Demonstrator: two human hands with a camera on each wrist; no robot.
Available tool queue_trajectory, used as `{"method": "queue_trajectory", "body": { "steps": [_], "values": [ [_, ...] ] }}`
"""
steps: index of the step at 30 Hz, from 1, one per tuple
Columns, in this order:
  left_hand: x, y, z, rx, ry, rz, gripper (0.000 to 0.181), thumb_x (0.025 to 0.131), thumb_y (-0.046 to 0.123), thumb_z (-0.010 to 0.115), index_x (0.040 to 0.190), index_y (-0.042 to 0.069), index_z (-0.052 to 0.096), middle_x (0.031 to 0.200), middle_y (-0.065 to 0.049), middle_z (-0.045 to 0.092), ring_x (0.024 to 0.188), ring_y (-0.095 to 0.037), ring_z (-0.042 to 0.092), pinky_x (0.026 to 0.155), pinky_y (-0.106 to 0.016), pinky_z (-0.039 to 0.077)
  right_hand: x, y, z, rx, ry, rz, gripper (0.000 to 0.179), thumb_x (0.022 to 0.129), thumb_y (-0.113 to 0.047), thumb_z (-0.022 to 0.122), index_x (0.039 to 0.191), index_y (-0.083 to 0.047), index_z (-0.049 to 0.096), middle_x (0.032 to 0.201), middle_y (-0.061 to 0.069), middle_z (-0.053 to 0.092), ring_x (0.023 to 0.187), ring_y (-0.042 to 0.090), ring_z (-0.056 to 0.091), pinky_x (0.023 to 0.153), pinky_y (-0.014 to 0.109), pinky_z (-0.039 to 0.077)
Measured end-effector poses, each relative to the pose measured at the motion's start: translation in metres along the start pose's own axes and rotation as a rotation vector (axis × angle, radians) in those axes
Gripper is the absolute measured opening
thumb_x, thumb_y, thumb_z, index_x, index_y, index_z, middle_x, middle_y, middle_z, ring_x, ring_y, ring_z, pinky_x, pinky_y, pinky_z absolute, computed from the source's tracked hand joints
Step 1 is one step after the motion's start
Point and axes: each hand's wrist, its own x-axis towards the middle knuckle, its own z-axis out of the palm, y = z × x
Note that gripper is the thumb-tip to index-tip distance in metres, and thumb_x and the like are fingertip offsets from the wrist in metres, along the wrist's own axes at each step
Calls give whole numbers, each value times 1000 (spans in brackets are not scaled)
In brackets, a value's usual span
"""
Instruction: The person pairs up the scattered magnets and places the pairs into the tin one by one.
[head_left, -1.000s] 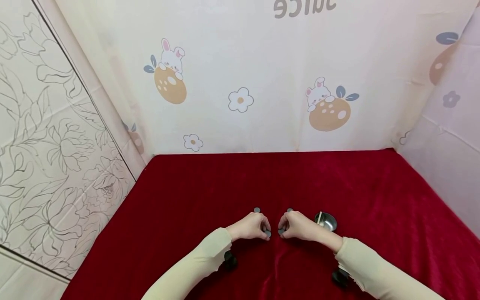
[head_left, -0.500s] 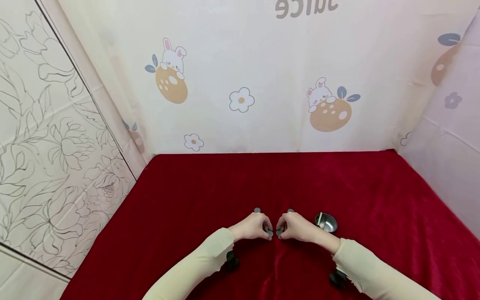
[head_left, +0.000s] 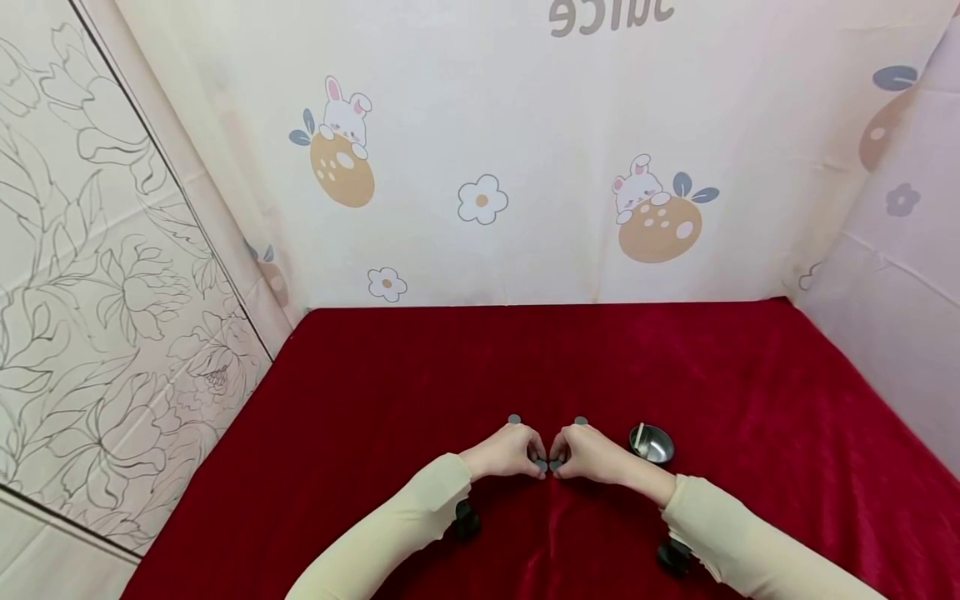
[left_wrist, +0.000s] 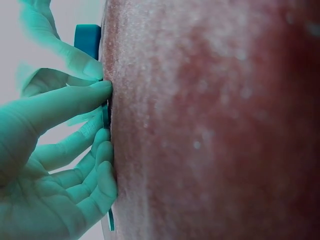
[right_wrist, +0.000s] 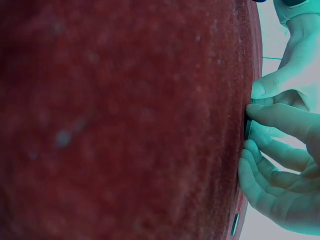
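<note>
My left hand [head_left: 507, 452] pinches a small grey round disc [head_left: 542, 467] low on the red cloth. Just to its right, my right hand [head_left: 597, 454] pinches a matching grey disc [head_left: 556, 466]. Only a narrow gap, if any, parts the two discs. In the left wrist view the left thumb and curled fingers hold a thin dark disc [left_wrist: 105, 116] edge-on at the cloth. The right wrist view has a thin disc edge [right_wrist: 248, 128] between thumb and fingers. Beyond the hands lie two more grey discs, one on the left [head_left: 514, 419] and one on the right [head_left: 581, 421].
A small metal bowl [head_left: 658, 446] with a pale stick [head_left: 639, 435] in it stands right of the right hand. Red velvet cloth [head_left: 420, 358] covers the table. Printed curtains [head_left: 540, 100] close off the back and sides.
Both hands have slid inward toward each other, each with its disc, so the gap between the discs has narrowed. The far discs and the bowl have stayed in place.
</note>
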Motion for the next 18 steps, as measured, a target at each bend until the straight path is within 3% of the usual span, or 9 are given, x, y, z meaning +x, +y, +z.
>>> {"method": "queue_trajectory", "body": {
  "steps": [11,18],
  "values": [
    [1,2,0,10,-6,-16,15,74,15,72,85,7,65,74,6,60,61,0,52,57,-12,42,1,0,1,-17,3,14,11,66,-4,72,76,-3,67,69,-1,62,60,4,52,56,19,43],
    [-1,4,-1,90,-5,-2,17,75,18,71,87,9,64,82,5,58,68,-1,52,60,-12,41,-8,-1,-5,41,11,-9,16,70,-3,69,86,-1,66,77,3,62,66,9,56,58,20,45]
  ]
}}
